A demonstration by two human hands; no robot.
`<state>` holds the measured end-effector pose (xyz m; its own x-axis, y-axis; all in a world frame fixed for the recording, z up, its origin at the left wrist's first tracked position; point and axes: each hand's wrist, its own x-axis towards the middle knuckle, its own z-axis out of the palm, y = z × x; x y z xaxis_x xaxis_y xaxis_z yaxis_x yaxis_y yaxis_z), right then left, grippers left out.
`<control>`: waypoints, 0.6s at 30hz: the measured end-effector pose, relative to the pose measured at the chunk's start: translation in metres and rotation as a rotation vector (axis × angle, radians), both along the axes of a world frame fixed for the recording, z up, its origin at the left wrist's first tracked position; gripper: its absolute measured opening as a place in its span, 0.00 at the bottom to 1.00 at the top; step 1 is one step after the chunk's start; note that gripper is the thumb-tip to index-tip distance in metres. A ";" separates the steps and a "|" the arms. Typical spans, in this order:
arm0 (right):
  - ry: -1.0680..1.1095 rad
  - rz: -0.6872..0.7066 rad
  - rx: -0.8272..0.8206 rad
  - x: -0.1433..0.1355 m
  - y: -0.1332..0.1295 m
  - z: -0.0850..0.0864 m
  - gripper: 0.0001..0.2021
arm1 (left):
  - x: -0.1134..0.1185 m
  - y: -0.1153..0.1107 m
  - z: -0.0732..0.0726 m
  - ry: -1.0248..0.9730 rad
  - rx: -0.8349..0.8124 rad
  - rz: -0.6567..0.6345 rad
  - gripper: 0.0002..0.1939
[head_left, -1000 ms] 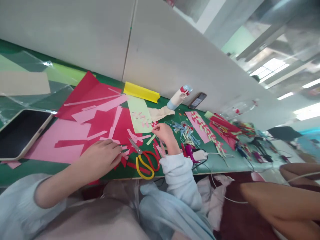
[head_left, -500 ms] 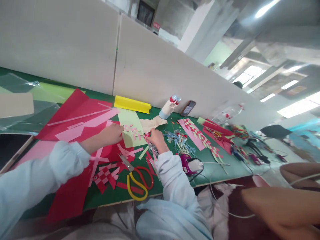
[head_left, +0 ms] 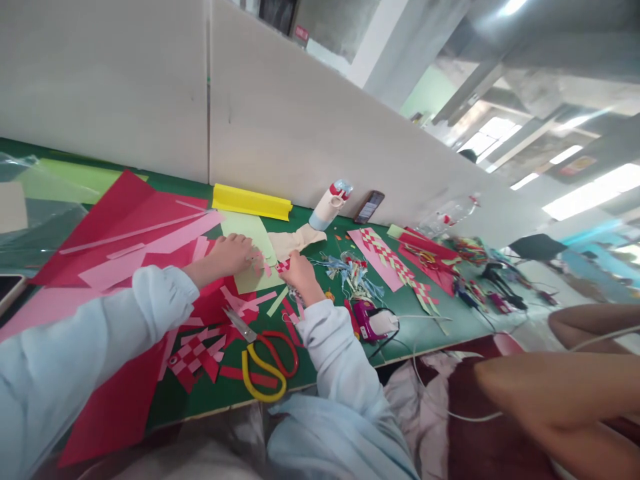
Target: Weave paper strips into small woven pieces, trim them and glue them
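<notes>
On the pale green paper [head_left: 243,230], my left hand [head_left: 231,255] rests with fingers bent over small pink woven strips [head_left: 259,261]. Its fingertips are partly hidden. My right hand [head_left: 302,273] pinches a small red-and-pink woven paper piece [head_left: 283,267], close to the right edge of the pale green paper. Scissors [head_left: 265,365] with yellow and red handles lie partly open nearer my body. Left of them is a red-and-pink woven paper fish [head_left: 193,357].
Large red sheets [head_left: 120,223] cover the left side. Behind the hands are a yellow folded strip [head_left: 251,202], a bottle [head_left: 331,205] and a phone [head_left: 369,207]. A purple device [head_left: 369,321] with a cable sits right. Another person's arm [head_left: 565,393] is at far right.
My left hand has moved right onto the small woven strips, nearer my right hand. The camera view has shifted slightly, so most things appear further left.
</notes>
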<state>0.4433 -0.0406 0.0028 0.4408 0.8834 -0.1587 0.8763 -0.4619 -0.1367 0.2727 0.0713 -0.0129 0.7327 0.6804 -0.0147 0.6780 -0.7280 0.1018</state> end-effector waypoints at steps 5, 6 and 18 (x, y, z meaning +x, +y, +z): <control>0.034 -0.029 0.017 0.002 0.000 -0.002 0.29 | 0.014 -0.013 0.006 -0.017 -0.032 -0.072 0.21; 0.044 -0.030 0.016 0.002 0.000 -0.003 0.28 | 0.016 -0.015 0.007 -0.014 -0.039 -0.074 0.20; 0.120 -0.050 0.060 0.003 0.001 -0.008 0.30 | 0.013 -0.006 0.008 0.053 -0.098 0.173 0.21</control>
